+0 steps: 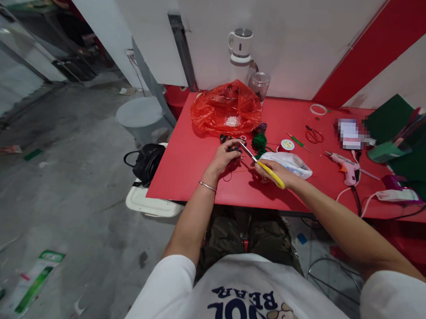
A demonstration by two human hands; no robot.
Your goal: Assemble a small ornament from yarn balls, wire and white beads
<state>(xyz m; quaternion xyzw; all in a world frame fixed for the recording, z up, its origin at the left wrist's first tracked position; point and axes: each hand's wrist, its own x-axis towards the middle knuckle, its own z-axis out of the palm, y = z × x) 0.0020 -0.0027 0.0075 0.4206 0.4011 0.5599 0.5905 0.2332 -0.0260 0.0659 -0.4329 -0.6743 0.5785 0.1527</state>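
Note:
My right hand [276,171] is wrapped around yellow-handled scissors [271,174], whose metal blades point up and left toward my other hand. Fingers curled, my left hand [223,158] grips a small dark piece with coloured specks [239,147], partly hidden by the fingers; its exact kind is unclear. The scissor tips lie right beside that piece. A thin dark thread [227,178] loops on the table below the left hand. Just beyond the scissors sit a ball of green yarn [259,141], a spool with a white label [287,145] and a white plastic bag [293,164].
A red plastic bag [218,105] with white beads [232,121] lies at the back of the red table [184,172]. Rightward are red-handled scissors [314,135], a green-handled tool [297,141], a pink glue gun [346,168] with cables, and a green pen holder [386,152].

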